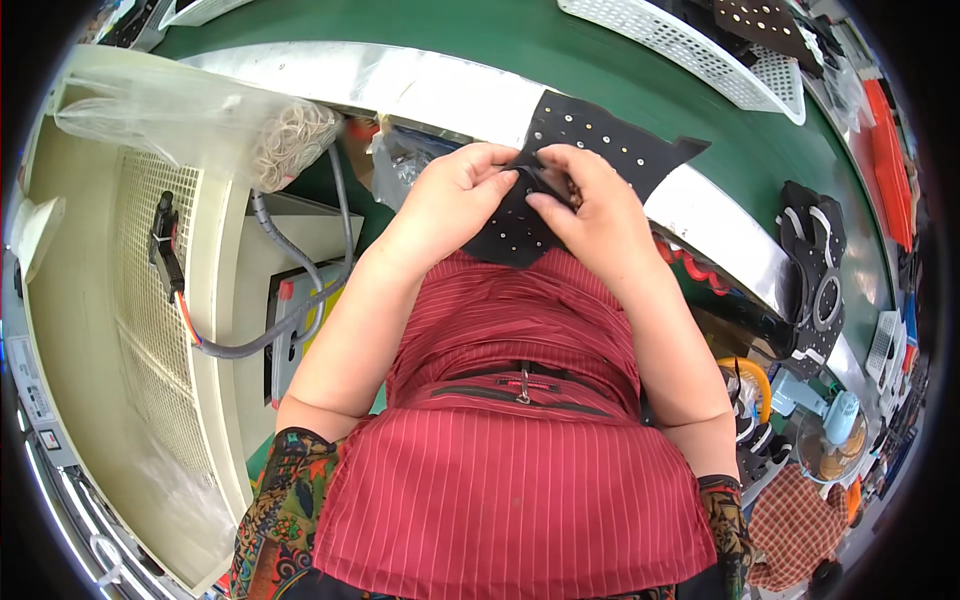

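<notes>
A black, leather-like panel dotted with small metal studs (612, 138) lies over the bench's metal edge and hangs down toward my lap. My left hand (455, 200) pinches it near its middle, thumb against the index finger. Opposite, my right hand (597, 208) grips the same panel with curled fingers and thumb. Between the two hands the material is folded up, and the fingertips partly hide the fold. The lower studded part (515, 235) hangs just above my red striped apron (520, 480).
A green bench top (400, 25) with a metal edge (430, 85) runs across. White perforated baskets (690, 50) stand at the far right; black strapped pieces (815, 270) lie nearer. Left are a cream machine housing (215, 330), a grey hose (270, 345) and a bag of pale loops (290, 145).
</notes>
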`<action>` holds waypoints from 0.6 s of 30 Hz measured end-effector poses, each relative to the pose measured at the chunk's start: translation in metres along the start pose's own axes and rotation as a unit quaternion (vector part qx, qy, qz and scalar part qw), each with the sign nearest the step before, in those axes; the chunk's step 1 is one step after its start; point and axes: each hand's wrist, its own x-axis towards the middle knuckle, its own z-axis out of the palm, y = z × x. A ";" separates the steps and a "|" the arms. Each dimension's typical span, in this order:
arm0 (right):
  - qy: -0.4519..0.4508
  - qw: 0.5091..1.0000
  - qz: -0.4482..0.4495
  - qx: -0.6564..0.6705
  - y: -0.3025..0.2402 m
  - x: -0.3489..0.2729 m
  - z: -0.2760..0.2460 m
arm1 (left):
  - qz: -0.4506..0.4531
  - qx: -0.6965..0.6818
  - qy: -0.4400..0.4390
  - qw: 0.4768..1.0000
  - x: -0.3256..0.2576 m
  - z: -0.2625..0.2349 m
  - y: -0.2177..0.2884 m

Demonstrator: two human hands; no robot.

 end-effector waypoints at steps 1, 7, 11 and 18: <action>-0.002 0.999 0.028 0.016 0.000 0.003 0.001 | -0.001 -0.005 0.001 1.000 -0.001 -0.001 -0.001; -0.021 0.992 -0.057 -0.110 -0.011 0.014 -0.023 | -0.017 -0.025 0.001 1.000 -0.004 -0.001 0.007; -0.026 0.989 -0.072 -0.126 -0.024 0.021 -0.031 | -0.005 -0.016 0.001 1.000 -0.003 -0.001 0.007; -0.070 0.997 -0.031 -0.018 -0.014 0.039 -0.032 | 0.012 0.023 -0.030 0.999 -0.005 -0.009 0.013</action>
